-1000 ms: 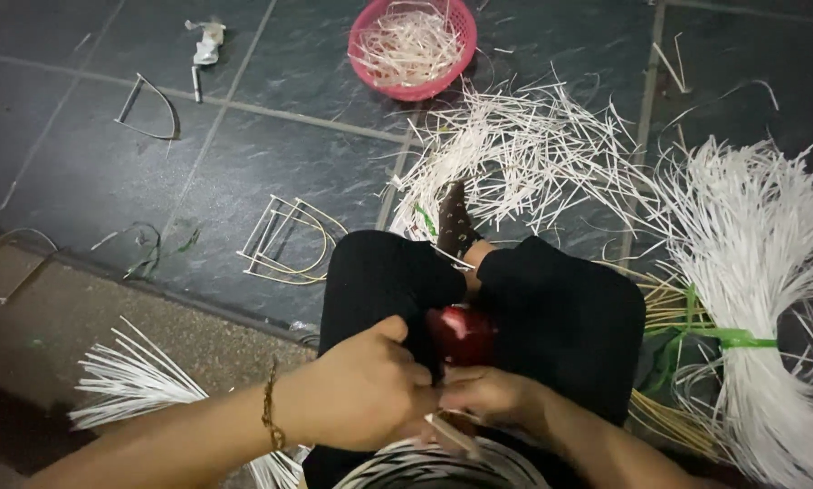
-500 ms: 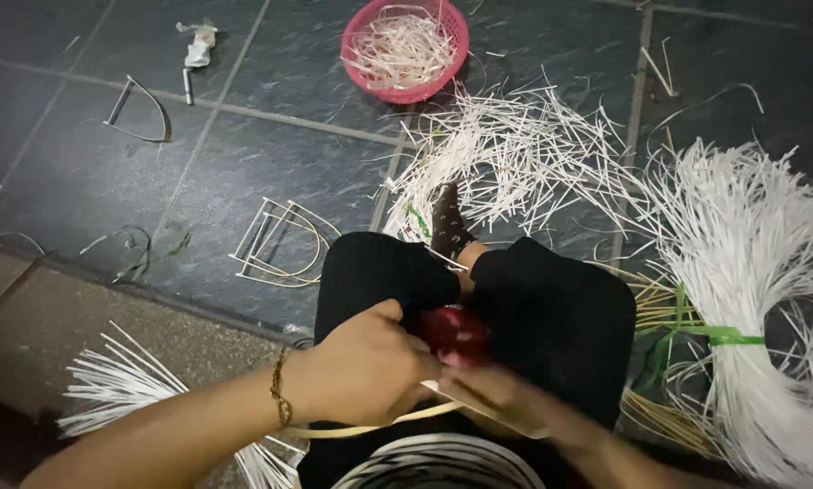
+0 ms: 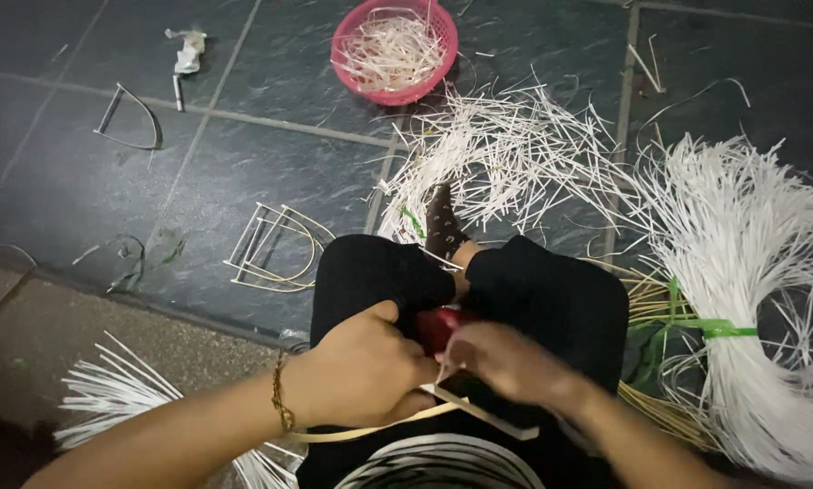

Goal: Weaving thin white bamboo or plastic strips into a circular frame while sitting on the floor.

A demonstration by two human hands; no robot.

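Seated on a dark tiled floor (image 3: 90,190), knees in black trousers (image 3: 551,299) drawn up, both hands meeting over the lap. Left hand (image 3: 366,367), with a thin bracelet (image 3: 282,407) at the wrist, curled closed around a red tool (image 3: 438,324), only a small part of it showing between the two hands. Right hand (image 3: 506,362) just beside it, fingers (image 3: 456,349) pinched on a flat pale cane strip (image 3: 479,412) running slantwise across the lap; exact grip hidden by blur. A second cream strip (image 3: 370,433) curving out beneath the left hand. Coiled white strips (image 3: 443,457) at the bottom edge, close under the wrists. Little free room to the right: a thick bundle of white strips (image 3: 750,272) tied with a green band (image 3: 728,328) crowding the right knee. Ahead of the foot (image 3: 443,222), a loose scatter of short white offcuts (image 3: 506,154), then a pink plastic basket (image 3: 395,50) of more offcuts near the top edge. Open tile to the left, broken only by bent cane frames (image 3: 275,249), one smaller frame (image 3: 130,118) well apart, and a fan of white strips (image 3: 108,398) by the left forearm.
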